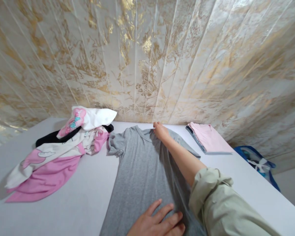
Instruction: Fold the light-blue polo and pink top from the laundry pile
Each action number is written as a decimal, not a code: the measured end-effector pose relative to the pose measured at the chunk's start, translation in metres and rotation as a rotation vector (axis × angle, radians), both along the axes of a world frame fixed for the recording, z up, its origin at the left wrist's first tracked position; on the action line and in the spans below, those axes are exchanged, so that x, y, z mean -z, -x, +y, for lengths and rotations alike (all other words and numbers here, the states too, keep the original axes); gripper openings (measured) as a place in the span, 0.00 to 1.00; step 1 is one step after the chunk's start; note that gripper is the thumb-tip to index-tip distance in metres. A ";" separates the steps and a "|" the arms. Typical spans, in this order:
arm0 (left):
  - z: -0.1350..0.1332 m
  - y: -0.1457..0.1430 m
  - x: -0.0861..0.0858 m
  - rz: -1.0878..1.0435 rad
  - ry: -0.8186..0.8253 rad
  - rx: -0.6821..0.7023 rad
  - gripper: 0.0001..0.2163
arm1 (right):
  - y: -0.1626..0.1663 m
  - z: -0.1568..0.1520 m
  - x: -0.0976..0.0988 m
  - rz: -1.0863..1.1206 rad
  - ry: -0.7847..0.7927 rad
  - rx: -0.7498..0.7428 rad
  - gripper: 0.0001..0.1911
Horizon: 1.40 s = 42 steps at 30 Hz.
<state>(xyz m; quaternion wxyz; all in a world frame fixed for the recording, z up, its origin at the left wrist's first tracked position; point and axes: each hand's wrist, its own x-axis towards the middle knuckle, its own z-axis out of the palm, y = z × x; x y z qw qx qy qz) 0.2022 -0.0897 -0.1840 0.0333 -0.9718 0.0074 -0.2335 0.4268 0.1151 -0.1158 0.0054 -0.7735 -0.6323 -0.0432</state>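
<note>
A grey short-sleeved T-shirt lies spread on the white table, its neckline toward the curtain. At the neckline, by the shoulder on the right, my right hand is closed with its fingers bent on the fabric; the fingertips are partly hidden. My left hand rests flat on the lower part of the shirt, fingers spread. The right forearm, in a rolled pale green sleeve, crosses over the shirt's right side and covers part of it. Light creases run down the shirt's front.
To the left lies a loose heap of pink and white printed clothes with a black garment among them. Folded clothes, pink on top, are stacked at the right. A blue-edged bag stands beyond the table. A gold-patterned curtain hangs behind.
</note>
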 end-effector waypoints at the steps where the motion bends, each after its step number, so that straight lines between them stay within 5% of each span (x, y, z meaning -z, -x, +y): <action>1: 0.000 0.000 0.001 0.000 0.002 0.002 0.14 | -0.004 -0.005 -0.004 0.013 -0.016 -0.009 0.16; 6: -0.002 -0.001 0.003 -0.008 0.010 0.017 0.13 | -0.038 -0.053 -0.011 0.067 -0.099 0.032 0.16; 12: -0.003 0.001 0.002 0.004 0.113 0.025 0.15 | -0.076 -0.114 0.034 0.103 -0.066 0.072 0.21; 17: -0.009 0.003 -0.003 0.135 0.322 0.062 0.21 | -0.095 -0.121 0.044 0.181 -0.090 0.012 0.23; 21: 0.015 0.006 -0.034 0.077 0.587 -0.092 0.20 | -0.088 -0.118 0.030 0.178 -0.173 0.076 0.24; 24: 0.063 0.009 -0.058 -0.007 0.661 -0.401 0.16 | -0.063 -0.114 0.019 0.188 -0.205 0.043 0.21; 27: 0.106 0.013 -0.057 -0.034 0.588 -0.651 0.16 | -0.023 -0.100 0.012 0.236 -0.149 -0.135 0.20; 33: 0.115 0.020 -0.020 -0.014 0.461 -0.693 0.17 | 0.037 -0.043 0.017 0.222 -0.038 -0.303 0.20; 42: 0.115 0.016 -0.017 0.118 0.330 -0.822 0.26 | 0.038 0.020 0.018 0.202 0.004 -0.209 0.22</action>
